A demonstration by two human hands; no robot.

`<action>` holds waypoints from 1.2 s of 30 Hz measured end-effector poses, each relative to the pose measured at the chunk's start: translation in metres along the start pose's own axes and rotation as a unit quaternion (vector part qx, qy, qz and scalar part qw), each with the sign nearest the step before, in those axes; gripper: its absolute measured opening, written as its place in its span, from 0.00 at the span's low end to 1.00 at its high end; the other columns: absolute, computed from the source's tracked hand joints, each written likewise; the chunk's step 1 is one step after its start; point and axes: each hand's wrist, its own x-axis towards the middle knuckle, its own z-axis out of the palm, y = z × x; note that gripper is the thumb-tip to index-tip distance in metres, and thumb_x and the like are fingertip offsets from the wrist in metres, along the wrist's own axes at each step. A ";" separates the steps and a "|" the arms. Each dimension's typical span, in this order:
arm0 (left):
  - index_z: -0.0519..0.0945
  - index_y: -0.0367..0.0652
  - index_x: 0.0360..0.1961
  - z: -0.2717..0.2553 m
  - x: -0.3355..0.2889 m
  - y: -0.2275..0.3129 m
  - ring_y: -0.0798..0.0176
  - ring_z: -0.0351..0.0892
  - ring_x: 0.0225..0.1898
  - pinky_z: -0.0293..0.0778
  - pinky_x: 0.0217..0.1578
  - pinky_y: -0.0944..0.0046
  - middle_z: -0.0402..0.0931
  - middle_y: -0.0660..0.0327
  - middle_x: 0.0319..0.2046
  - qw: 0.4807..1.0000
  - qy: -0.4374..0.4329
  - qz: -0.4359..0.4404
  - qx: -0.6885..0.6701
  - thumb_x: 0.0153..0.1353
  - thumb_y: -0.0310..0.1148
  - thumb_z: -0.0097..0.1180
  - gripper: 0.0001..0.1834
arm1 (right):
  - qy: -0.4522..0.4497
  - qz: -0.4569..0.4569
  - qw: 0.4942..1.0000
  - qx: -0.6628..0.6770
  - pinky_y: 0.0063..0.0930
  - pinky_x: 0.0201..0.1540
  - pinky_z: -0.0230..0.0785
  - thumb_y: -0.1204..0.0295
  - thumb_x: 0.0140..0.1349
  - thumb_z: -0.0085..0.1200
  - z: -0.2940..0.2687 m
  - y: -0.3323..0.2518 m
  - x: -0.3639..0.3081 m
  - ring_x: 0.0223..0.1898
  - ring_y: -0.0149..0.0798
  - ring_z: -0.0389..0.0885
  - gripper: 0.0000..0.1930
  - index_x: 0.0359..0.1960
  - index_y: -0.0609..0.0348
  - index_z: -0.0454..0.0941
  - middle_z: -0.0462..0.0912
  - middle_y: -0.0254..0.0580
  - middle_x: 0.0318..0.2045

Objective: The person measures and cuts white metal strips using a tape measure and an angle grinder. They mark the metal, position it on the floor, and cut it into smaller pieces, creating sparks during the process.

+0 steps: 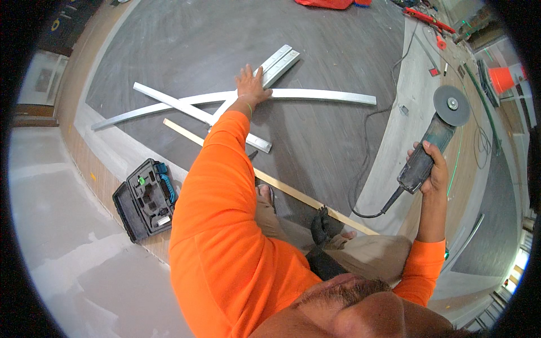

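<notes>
My right hand (435, 169) is wrapped round the body of an angle grinder (424, 159), which is held up at the right. Its dark cutting disc (451, 105) points away from me, and the power cord leaves the near end. With fingers spread, my left hand (252, 85) lies on a pair of silver metal channels (280, 66) on the floor. These rest across a long metal channel (321, 94), which looks bowed in this view. Another metal channel (172, 103) crosses it to the left. Nearer to me, a thin wooden strip (293, 193) lies slantwise by my feet.
An opened black tool case (143, 197) sits at the left. Something like a black glove (320, 226) is near my leg. The grinder's cord (366, 141) trails over the floor. A red level (428, 19) and an orange bucket (501, 80) are at the far right.
</notes>
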 end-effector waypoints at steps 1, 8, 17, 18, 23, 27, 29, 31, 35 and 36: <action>0.55 0.46 0.74 -0.004 0.004 -0.002 0.44 0.66 0.66 0.63 0.65 0.46 0.65 0.46 0.64 0.996 -0.083 -0.027 -0.036 0.57 0.59 0.62 0.51 | 0.001 -0.002 1.000 0.000 0.44 0.41 0.81 0.66 0.57 0.66 0.000 0.001 0.000 0.36 0.47 0.85 0.20 0.47 0.64 0.75 0.83 0.47 0.40; 0.53 0.44 0.75 0.009 0.008 -0.013 0.48 0.65 0.67 0.63 0.66 0.49 0.64 0.47 0.65 0.981 -0.152 -0.060 -0.103 0.59 0.60 0.60 0.52 | 0.001 -0.004 1.000 0.007 0.44 0.42 0.81 0.66 0.57 0.65 -0.002 0.004 0.007 0.37 0.47 0.85 0.21 0.47 0.65 0.75 0.82 0.48 0.40; 0.56 0.42 0.74 0.007 0.008 -0.020 0.40 0.71 0.60 0.70 0.59 0.47 0.69 0.40 0.58 0.988 -0.118 -0.031 -0.097 0.57 0.64 0.59 0.53 | -0.004 -0.001 1.000 -0.002 0.43 0.40 0.81 0.65 0.58 0.65 -0.002 0.005 0.012 0.37 0.46 0.85 0.20 0.47 0.64 0.75 0.83 0.47 0.40; 0.56 0.46 0.74 0.005 0.008 -0.019 0.42 0.71 0.61 0.70 0.60 0.47 0.69 0.43 0.59 0.987 -0.134 -0.027 -0.087 0.57 0.63 0.59 0.51 | 0.002 -0.003 1.000 -0.004 0.43 0.40 0.81 0.65 0.58 0.65 -0.001 0.005 0.010 0.36 0.45 0.85 0.20 0.47 0.64 0.75 0.83 0.47 0.39; 0.57 0.58 0.75 0.013 0.007 -0.028 0.46 0.71 0.62 0.71 0.59 0.47 0.69 0.48 0.59 0.984 -0.159 -0.010 -0.074 0.59 0.60 0.58 0.46 | 0.013 -0.007 1.000 -0.008 0.41 0.38 0.81 0.64 0.58 0.66 0.006 0.004 0.007 0.36 0.45 0.85 0.20 0.46 0.63 0.76 0.83 0.46 0.39; 0.57 0.57 0.75 0.008 0.009 -0.022 0.46 0.73 0.60 0.73 0.58 0.49 0.69 0.48 0.57 0.985 -0.158 0.004 -0.072 0.60 0.59 0.57 0.45 | 0.004 -0.010 1.000 -0.007 0.42 0.38 0.81 0.65 0.57 0.66 0.003 0.003 0.008 0.36 0.45 0.85 0.20 0.46 0.63 0.76 0.83 0.47 0.39; 0.58 0.56 0.74 0.001 0.011 -0.018 0.46 0.74 0.58 0.74 0.56 0.49 0.69 0.47 0.56 0.985 -0.160 0.009 -0.063 0.61 0.59 0.57 0.44 | 0.002 -0.006 1.000 0.002 0.42 0.38 0.81 0.65 0.57 0.66 0.000 0.003 0.009 0.36 0.45 0.85 0.20 0.47 0.63 0.75 0.83 0.47 0.40; 0.59 0.56 0.74 0.000 0.010 -0.019 0.46 0.75 0.57 0.75 0.55 0.50 0.69 0.47 0.56 0.985 -0.161 0.002 -0.059 0.61 0.60 0.57 0.44 | 0.010 -0.013 1.000 0.000 0.41 0.38 0.81 0.65 0.57 0.66 0.006 0.003 0.008 0.36 0.45 0.85 0.20 0.47 0.64 0.75 0.83 0.47 0.39; 0.61 0.54 0.72 -0.007 0.010 -0.016 0.46 0.76 0.56 0.76 0.54 0.50 0.70 0.47 0.55 0.987 -0.152 0.006 -0.057 0.61 0.61 0.57 0.42 | 0.010 -0.016 1.000 0.006 0.41 0.39 0.81 0.66 0.57 0.66 0.005 0.003 0.006 0.36 0.45 0.85 0.21 0.47 0.64 0.75 0.83 0.47 0.39; 0.62 0.54 0.71 -0.006 0.011 -0.017 0.46 0.76 0.56 0.76 0.54 0.50 0.70 0.47 0.55 0.987 -0.150 0.002 -0.058 0.61 0.61 0.57 0.42 | 0.006 -0.014 1.000 0.008 0.41 0.39 0.81 0.66 0.57 0.66 0.006 0.003 0.006 0.36 0.45 0.85 0.21 0.47 0.64 0.75 0.82 0.47 0.39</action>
